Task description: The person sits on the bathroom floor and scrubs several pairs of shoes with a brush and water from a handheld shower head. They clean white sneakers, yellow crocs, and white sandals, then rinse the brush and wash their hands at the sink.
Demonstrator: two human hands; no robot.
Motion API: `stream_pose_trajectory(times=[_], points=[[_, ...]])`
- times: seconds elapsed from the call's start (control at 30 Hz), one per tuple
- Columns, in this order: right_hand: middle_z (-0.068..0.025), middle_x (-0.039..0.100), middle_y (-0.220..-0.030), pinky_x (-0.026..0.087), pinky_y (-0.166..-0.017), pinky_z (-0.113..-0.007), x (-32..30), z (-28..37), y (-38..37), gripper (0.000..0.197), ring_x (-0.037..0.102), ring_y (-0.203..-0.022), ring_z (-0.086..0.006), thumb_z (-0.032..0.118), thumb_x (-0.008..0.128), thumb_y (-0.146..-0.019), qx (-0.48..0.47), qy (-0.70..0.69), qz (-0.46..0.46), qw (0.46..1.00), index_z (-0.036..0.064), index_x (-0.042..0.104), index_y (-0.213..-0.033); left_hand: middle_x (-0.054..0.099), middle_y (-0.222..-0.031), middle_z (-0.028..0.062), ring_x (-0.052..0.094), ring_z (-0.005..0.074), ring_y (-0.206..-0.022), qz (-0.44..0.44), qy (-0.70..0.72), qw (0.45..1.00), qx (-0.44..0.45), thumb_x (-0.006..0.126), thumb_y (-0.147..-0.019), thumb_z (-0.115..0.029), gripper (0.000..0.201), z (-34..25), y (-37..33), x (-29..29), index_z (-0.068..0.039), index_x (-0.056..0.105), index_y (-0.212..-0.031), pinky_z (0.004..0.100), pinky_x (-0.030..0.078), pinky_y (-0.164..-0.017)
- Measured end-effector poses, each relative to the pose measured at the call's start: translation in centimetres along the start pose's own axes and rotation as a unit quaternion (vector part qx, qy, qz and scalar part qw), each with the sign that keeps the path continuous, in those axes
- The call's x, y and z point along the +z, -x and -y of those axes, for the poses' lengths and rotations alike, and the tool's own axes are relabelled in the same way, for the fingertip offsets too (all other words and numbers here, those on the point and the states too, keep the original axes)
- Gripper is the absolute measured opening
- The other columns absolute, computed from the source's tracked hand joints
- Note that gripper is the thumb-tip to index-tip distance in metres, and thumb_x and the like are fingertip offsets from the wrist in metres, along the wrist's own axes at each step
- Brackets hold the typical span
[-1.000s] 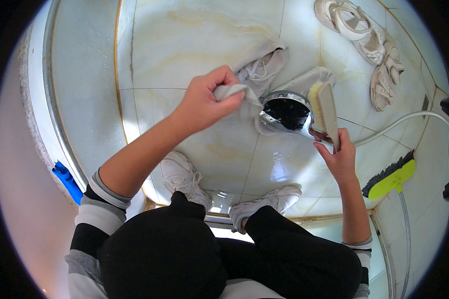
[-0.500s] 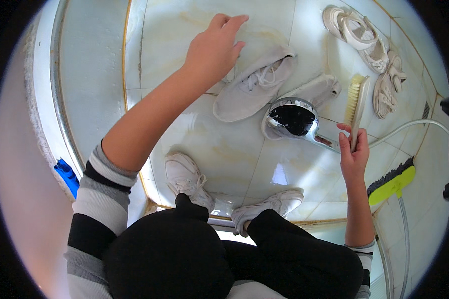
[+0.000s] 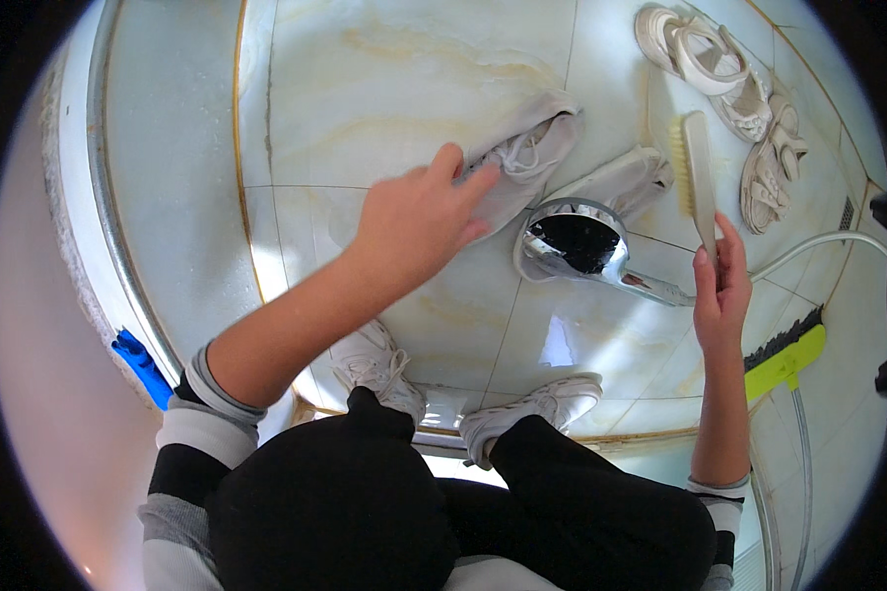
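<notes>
My right hand (image 3: 723, 291) grips the lower end of a pale-handled scrub brush (image 3: 699, 177), which stands up with its yellowish bristles facing left. My left hand (image 3: 419, 215), fingers apart and holding nothing, is over the toe of a white lace-up canvas shoe (image 3: 540, 146); whether it touches the shoe I cannot tell. The shoe's toe is partly hidden behind the fingers. Beside it lies a second white shoe (image 3: 633, 179), partly covered by a chrome shower head (image 3: 579, 242) with a dark, reflective face.
Two pairs of pale sandals lie at the upper right, one strappy pair (image 3: 710, 64) and another pair (image 3: 771, 172). A hose (image 3: 808, 243) runs to the right wall. A lime-green floor brush (image 3: 786, 362) leans at right. My white sneakers (image 3: 530, 409) stand on the wet tiles (image 3: 384, 59).
My left hand has come down and nearer, from beyond the canvas shoe to over its toe. My right hand has shifted slightly right, the scrub brush turning with its bristles more to the left.
</notes>
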State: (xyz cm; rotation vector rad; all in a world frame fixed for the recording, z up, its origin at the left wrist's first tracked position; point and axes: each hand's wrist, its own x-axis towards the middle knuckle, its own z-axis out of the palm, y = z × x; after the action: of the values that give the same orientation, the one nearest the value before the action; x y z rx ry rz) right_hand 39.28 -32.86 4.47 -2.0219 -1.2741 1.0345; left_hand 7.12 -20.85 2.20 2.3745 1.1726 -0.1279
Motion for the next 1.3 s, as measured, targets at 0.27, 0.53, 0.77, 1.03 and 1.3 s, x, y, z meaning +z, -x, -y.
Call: stream_pose_trajectory(times=[0.27,0.53,0.77,1.03,1.3], points=[[-0.0001,0.057,-0.087,0.036,-0.06,-0.017,0.8,0.9,-2.9,0.039,0.047,-0.071,-0.0038,0.004,0.06,-0.092,-0.011,-0.061,-0.017,0.998,0.0036,0.049,-0.129,0.049,-0.094,0.0019,0.061,0.0184,-0.067,-0.102,-0.015,0.991,0.088,0.069,-0.076,-0.018,0.046,1.7,-2.4,2.8,-0.029,0.06,-0.12,0.0313,0.049,-0.05],[-0.003,0.059,-0.095,0.041,-0.064,-0.018,-0.5,-1.9,-1.2,0.035,0.052,-0.077,-0.0056,0.0,0.059,-0.089,0.018,-0.064,-0.034,0.997,0.0033,0.049,-0.123,0.058,-0.096,0.0008,0.063,0.0193,-0.07,-0.124,0.063,0.969,0.203,0.064,-0.082,-0.012,0.032,-0.5,-5.1,1.4,-0.018,0.064,-0.113,0.0318,0.051,-0.055],[-0.0059,0.061,-0.094,0.048,-0.069,-0.025,1.9,-0.7,-3.7,0.034,0.059,-0.082,-0.0123,0.002,0.067,-0.082,-0.006,-0.065,-0.049,0.997,0.004,0.05,-0.111,0.063,-0.096,0.0036,0.064,0.0262,-0.076,-0.034,0.259,0.958,0.122,0.057,-0.09,-0.016,0.016,-2.8,-2.9,1.8,-0.011,0.063,-0.105,0.0362,0.051,-0.061],[-0.0106,0.068,-0.084,0.052,-0.072,-0.031,4.2,-0.3,-7.2,0.031,0.065,-0.075,-0.0185,0.011,0.074,-0.076,-0.041,0.121,-0.019,0.992,0.0033,0.059,-0.102,0.065,-0.095,0.0095,0.065,0.0275,-0.079,0.066,0.269,0.957,0.089,0.057,-0.091,-0.012,0.021,-1.2,-3.0,1.1,-0.008,0.063,-0.111,0.0327,0.051,-0.068],[-0.0074,0.065,-0.08,0.049,-0.066,-0.024,3.4,-1.1,-6.6,0.027,0.06,-0.072,-0.0091,0.008,0.068,-0.082,-0.01,-0.077,-0.014,0.997,0.0036,0.061,-0.108,0.062,-0.109,0.0073,0.063,0.0293,-0.086,0.061,0.276,0.956,0.072,0.062,-0.089,-0.018,0.033,-1.9,-2.1,0.6,-0.011,0.057,-0.12,0.036,0.051,-0.072]])
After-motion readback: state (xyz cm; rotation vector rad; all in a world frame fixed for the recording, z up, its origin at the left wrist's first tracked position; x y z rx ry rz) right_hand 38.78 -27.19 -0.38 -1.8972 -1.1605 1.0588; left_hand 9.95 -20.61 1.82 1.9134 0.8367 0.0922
